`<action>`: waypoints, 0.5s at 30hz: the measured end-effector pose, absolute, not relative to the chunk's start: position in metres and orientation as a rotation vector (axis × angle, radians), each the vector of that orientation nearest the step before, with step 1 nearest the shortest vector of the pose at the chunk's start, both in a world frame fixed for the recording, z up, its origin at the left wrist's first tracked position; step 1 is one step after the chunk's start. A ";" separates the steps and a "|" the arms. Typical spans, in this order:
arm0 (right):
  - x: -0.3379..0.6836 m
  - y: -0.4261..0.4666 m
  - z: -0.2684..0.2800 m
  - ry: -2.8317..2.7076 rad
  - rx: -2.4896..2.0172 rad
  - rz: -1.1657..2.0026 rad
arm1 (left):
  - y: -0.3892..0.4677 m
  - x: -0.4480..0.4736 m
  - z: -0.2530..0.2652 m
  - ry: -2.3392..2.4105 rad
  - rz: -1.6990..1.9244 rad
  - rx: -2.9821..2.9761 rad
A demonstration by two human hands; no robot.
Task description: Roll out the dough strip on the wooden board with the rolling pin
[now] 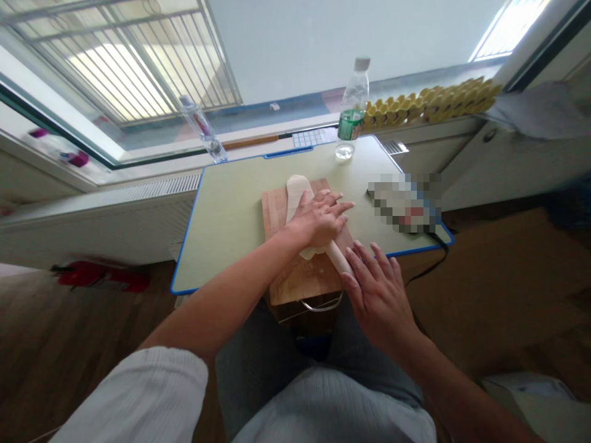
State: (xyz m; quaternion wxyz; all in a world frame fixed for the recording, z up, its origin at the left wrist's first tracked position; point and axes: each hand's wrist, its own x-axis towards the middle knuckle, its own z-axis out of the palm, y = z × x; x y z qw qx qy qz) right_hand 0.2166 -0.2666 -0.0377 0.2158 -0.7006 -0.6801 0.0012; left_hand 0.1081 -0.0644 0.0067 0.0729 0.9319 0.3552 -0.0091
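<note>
A sheet of pale dough (298, 187) lies flattened on a wooden cutting board (295, 286), its long end reaching past the board's far edge. My left hand (318, 218) rests over the dough with its fingers spread, hiding part of it. From beneath that hand a light wooden rolling pin (340, 258) slants toward me. At the pin's near end is my right hand (378, 286), palm down with fingers stretched out, the thumb side touching the pin. The pin's far part is hidden under my left hand.
The board sits on a small blue-edged table (221, 215), its metal handle (323, 304) jutting over the near edge. A green-labelled bottle (351, 117) stands at the back; a blurred-out object (401, 206) with a black strap lies right. Yellow egg trays (429, 104) line the sill.
</note>
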 end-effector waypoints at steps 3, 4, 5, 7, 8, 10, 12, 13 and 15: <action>0.203 -0.269 -0.036 -1.911 -1.887 0.004 | -0.067 0.095 0.005 1.074 -0.002 2.795; 0.197 -0.270 -0.035 -1.925 -1.865 0.006 | -0.068 0.088 0.005 1.077 -0.001 2.792; 0.190 -0.272 -0.034 -1.940 -1.842 0.009 | -0.071 0.080 0.004 1.085 -0.002 2.784; 0.177 -0.274 -0.033 -1.972 -1.788 0.018 | -0.076 0.063 0.003 1.124 0.018 2.753; 0.171 -0.274 -0.033 -1.985 -1.762 0.023 | -0.079 0.054 0.002 1.147 0.041 2.735; 0.162 -0.275 -0.034 -1.998 -1.725 0.034 | -0.083 0.040 0.000 1.179 0.079 2.707; 0.157 -0.275 -0.035 -1.991 -1.712 0.038 | -0.085 0.034 -0.001 1.179 0.089 2.708; 0.157 -0.274 -0.036 -1.983 -1.713 0.035 | -0.085 0.034 -0.002 1.175 0.084 2.713; 0.159 -0.274 -0.037 -1.966 -1.715 0.015 | -0.083 0.039 -0.002 1.167 0.072 2.724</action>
